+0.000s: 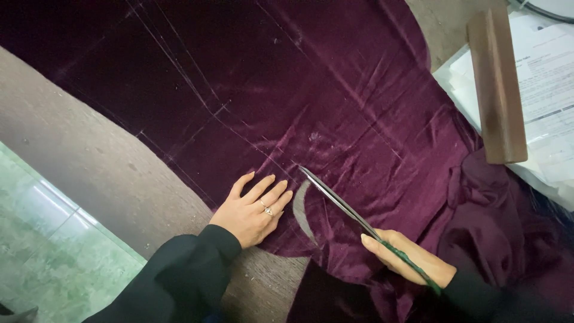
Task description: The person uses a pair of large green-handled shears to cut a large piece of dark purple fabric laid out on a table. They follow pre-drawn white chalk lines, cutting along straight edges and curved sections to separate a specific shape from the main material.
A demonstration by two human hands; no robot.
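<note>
While the left hand (pixel 251 209) lies flat and spread on the purple velvet (pixel 335 101), the right hand (pixel 412 258) grips scissors (pixel 335 200), blades slightly parted at the cut edge. Bare table (pixel 101 161) lies open leftward; a wooden block (pixel 496 84) and papers (pixel 550 78) crowd the right. Handles are hidden.

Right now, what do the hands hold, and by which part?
The right hand holds scissors by the green handles. The left hand holds nothing; it lies flat on the purple velvet fabric.
</note>
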